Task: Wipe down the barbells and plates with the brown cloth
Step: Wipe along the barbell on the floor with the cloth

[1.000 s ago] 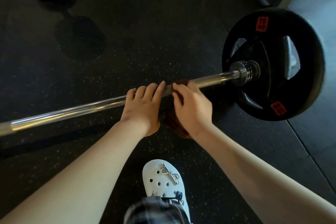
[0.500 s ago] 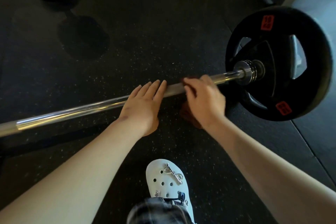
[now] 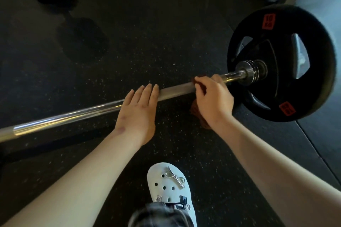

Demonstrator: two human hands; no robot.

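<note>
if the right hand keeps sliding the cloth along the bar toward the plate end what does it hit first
Most likely the steel collar, just inside the black plate. The right hand grips the brown cloth around the bar, with only a short bare stretch of bar between.

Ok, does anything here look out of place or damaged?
Nothing stands out. The barbell lies on the floor with its plate on, and the right hand holds the brown cloth around it.
</note>
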